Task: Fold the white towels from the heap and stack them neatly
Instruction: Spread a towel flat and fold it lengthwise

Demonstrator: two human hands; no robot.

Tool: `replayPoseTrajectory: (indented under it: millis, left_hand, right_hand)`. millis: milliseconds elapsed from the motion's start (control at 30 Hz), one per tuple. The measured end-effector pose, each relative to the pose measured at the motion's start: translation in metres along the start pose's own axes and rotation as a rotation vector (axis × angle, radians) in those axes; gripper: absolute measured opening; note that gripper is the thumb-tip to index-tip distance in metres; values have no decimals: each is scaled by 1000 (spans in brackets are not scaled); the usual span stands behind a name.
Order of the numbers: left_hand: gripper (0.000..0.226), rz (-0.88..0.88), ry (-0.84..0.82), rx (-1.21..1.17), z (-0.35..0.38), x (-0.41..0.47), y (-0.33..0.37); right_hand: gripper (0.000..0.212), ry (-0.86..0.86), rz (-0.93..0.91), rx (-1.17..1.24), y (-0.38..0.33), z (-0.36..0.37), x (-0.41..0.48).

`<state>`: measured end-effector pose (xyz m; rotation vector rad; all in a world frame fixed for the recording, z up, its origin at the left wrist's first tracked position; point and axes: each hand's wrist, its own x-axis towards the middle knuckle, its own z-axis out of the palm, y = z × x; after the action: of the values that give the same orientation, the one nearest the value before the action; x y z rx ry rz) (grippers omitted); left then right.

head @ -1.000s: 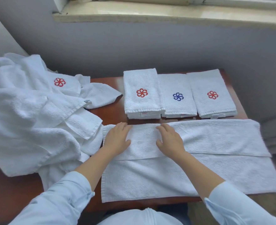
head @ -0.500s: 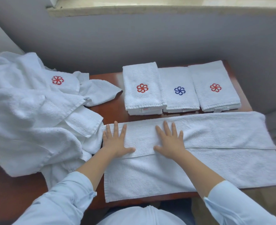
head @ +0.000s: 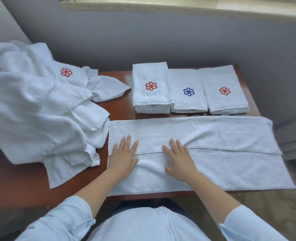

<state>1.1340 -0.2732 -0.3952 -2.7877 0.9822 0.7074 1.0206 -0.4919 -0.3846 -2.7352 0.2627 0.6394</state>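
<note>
On the reddish-brown wooden table (head: 122, 108), as the head camera sees it, a long white terry towel (head: 222, 136) lies spread lengthwise along the near edge. Its far long side is folded over towards the person, so a hem line runs across its middle, and its right end reaches past the table's right edge.

The left hand (head: 122, 157) lies flat near the towel's left end, palm down, fingers straight and slightly spread, gripping nothing. The right hand (head: 180, 162) lies just beside it in the same way, palm down with fingers extended. Both hands rest across the hem of the folded flap, fingertips on the flap and palms on the single layer below.

Left of the towel, touching its end, sits the crumpled heap of white towels (head: 36, 110), one showing a red flower emblem (head: 66, 72). Behind the long towel three folded white towel stacks stand side by side: the left stack with a red flower (head: 150, 98), the middle stack with a blue flower (head: 189, 101) and the right stack with a red flower (head: 225, 101).

Pale blue sleeves (head: 65, 220) cover the upper forearms. A grey wall (head: 161, 40) rises behind the table.
</note>
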Motion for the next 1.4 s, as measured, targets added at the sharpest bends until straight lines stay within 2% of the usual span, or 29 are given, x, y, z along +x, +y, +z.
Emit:
replayPoseTrajectory:
  millis: [233, 433, 500, 600, 700, 767, 933, 1067, 1233, 1400]
  left_hand:
    - [78, -75, -68, -71, 23, -56, 17]
    - [112, -101, -104, -7, 46, -93, 27]
    - [102, -134, -36, 58, 48, -101, 30]
    - [70, -173, 65, 94, 47, -109, 35]
    - [35, -168, 165, 4, 49, -121, 40]
    - [25, -142, 230, -53, 50, -128, 41]
    - [11, -106, 245, -183, 50, -136, 33]
    - [4, -229, 296, -281, 39, -129, 29]
    - [12, -343, 324, -345, 16, -110, 24]
    - [14, -346, 388, -372, -7, -83, 23]
  right_hand:
    - [76, -112, -72, -70, 1, 11, -31]
    - [94, -166, -154, -139, 2, 27, -64]
    - [95, -146, -155, -179, 3, 31, -71]
    - [91, -77, -139, -218, 2, 38, -79]
    - [76, 10, -121, -234, 1, 44, -85]
    - [63, 86, -126, -233, 3, 46, -89]
    - [38, 144, -160, -159, 11, 46, -93]
    - [16, 160, -142, -85, 16, 35, -91]
    - [16, 307, 35, 155, 19, 11, -80]
    - [22, 509, 23, 213, 20, -18, -59]
